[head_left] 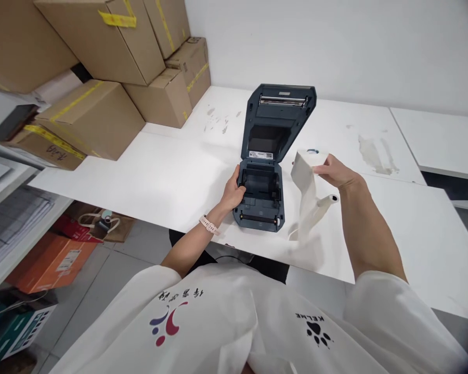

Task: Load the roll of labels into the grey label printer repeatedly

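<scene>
The left hand [234, 193] has its grip closed on the left edge of the small dark printer [262, 195], which sits with its lid [278, 117] flipped up in the middle of the white counter [159, 176]. At about 3 o'clock from the printer, the right hand [335, 171] has its grip closed on a white paper roll [306, 162], and a loose strip of it hangs down to the counter. Brown boxes [93, 119] are stacked at 10 o'clock.
</scene>
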A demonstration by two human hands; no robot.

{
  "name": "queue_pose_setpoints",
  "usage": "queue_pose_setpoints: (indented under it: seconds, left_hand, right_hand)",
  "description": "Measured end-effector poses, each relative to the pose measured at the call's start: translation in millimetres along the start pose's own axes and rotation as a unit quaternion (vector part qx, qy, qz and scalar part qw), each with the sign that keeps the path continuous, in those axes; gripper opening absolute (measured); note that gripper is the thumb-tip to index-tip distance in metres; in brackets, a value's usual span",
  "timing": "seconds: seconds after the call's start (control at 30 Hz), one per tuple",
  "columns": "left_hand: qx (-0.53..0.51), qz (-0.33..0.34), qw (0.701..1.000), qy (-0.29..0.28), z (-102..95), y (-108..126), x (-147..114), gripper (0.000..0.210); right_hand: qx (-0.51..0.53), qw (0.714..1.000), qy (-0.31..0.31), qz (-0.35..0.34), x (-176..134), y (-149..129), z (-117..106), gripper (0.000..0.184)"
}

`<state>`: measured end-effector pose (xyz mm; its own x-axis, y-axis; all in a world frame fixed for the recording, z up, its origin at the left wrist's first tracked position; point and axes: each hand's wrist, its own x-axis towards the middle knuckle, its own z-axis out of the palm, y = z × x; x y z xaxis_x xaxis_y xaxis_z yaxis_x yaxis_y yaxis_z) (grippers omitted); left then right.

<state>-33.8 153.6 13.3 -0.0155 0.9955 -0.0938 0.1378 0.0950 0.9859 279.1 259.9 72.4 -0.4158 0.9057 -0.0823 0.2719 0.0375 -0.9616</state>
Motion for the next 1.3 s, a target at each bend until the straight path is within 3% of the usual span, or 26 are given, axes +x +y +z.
queue_pose_setpoints:
  seconds: [0.07,0.13,0.23,0.37,0.47,0.57,0.67,0.8,0.9,1.03,1.3]
  left_hand:
    - [-0.014,0.002,1.0,0.002,1.0,1.4,0.0,0.101]
    - [-0.023,0.006,1.0,0.009,0.9,3.0,-0.1,0.103]
    - [-0.039,0.007,0.999,-0.005,-3.4,4.2,-0.3,0.106]
    - [-0.064,0.002,0.996,-0.06,-14.6,1.9,1.1,0.112]
    - [-0.073,-0.004,0.993,-0.093,-20.7,-2.0,4.0,0.114]
    - [-0.078,-0.005,0.991,-0.108,-22.8,-5.5,6.5,0.115]
    - [-0.075,-0.001,0.991,-0.109,-22.8,-6.0,5.7,0.112]
    - [-0.078,0.001,0.991,-0.11,-20.7,-0.2,-1.5,0.107]
    - [-0.085,0.0,0.991,-0.101,-17.7,4.1,-6.3,0.106]
    - [-0.092,-0.013,0.99,-0.104,-15.9,3.0,-5.7,0.106]
    - [-0.087,-0.009,0.99,-0.107,-17.8,-1.1,-4.2,0.104]
  right_hand:
    - [-0.022,0.998,-0.044,-0.043,-6.8,-30.5,17.4,0.069]
    - [-0.125,0.982,-0.113,-0.08,-8.8,-62.4,43.0,0.074]
    - [-0.351,0.909,-0.205,-0.086,-3.9,-97.3,86.8,0.066]
    - [-0.54,0.806,-0.24,-0.04,11.5,-105.6,129.2,0.052]
    - [-0.583,0.775,-0.243,-0.013,26.0,-95.1,142.7,0.048]
    - [-0.59,0.774,-0.229,0.003,35.8,-83.0,145.6,0.053]
    - [-0.561,0.804,-0.197,-0.018,26.9,-72.1,144.1,0.062]
    - [-0.497,0.849,-0.071,-0.163,-27.8,-52.0,149.7,0.052]
    - [-0.459,0.86,-0.035,-0.223,-79.4,-29.7,165.1,0.044]
    - [-0.458,0.86,0.009,-0.224,-115.7,-5.7,185.0,0.044]
    - [-0.459,0.864,0.0,-0.209,-118.1,-10.8,182.4,0.046]
